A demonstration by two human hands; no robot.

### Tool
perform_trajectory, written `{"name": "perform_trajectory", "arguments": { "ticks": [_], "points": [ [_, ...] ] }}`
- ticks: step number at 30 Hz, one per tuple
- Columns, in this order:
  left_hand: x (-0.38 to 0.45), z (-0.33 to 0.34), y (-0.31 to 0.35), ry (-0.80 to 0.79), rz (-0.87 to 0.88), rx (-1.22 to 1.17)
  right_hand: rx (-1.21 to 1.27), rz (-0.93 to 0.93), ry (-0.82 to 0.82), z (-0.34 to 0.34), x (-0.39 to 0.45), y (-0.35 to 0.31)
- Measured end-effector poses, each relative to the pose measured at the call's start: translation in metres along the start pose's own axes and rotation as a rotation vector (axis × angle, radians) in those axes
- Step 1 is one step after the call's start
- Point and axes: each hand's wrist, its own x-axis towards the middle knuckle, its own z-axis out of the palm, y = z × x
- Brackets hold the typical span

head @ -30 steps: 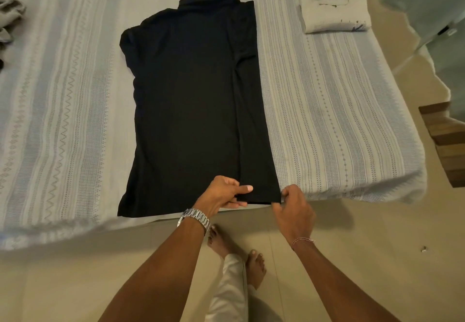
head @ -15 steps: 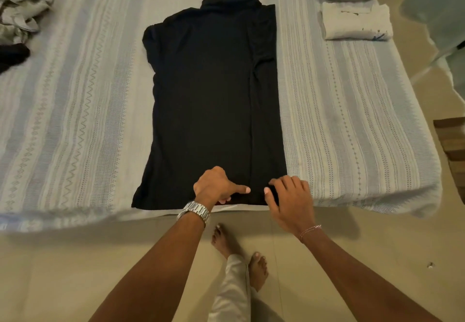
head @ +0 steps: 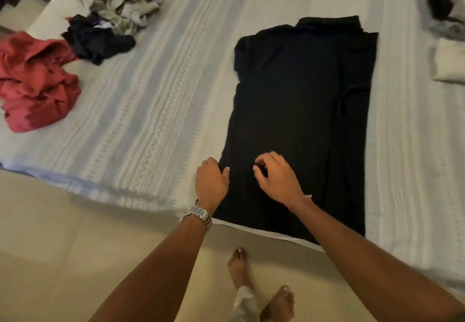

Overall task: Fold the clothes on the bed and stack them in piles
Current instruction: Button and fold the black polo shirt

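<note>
Black shirt lying at bed's 5 o'clock, right side folded in; left hand gripping its left edge, right hand hovering loosely curled; next, folding left side over

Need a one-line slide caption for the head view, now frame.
Left hand at the left edge of a half-folded black collared shirt on the striped bedspread; right hand hovers above.

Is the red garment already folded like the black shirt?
No, the red garment lies crumpled in a heap at the left of the bed, while the black shirt lies spread flat.
</note>
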Motion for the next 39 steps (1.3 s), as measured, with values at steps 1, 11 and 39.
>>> {"name": "perform_trajectory", "arguments": {
  "ticks": [1,11,39],
  "points": [
    [0.006,0.001,-0.006,-0.033,-0.012,-0.032,0.013,0.003,0.001,0.004,0.020,-0.007],
    [0.047,-0.013,-0.058,-0.324,-0.207,-0.490,-0.107,0.390,-0.090,0.040,0.164,-0.046],
    [0.033,-0.027,-0.020,-0.589,0.201,-0.285,0.402,0.490,-0.133,-0.013,0.189,-0.031]
  ]
}}
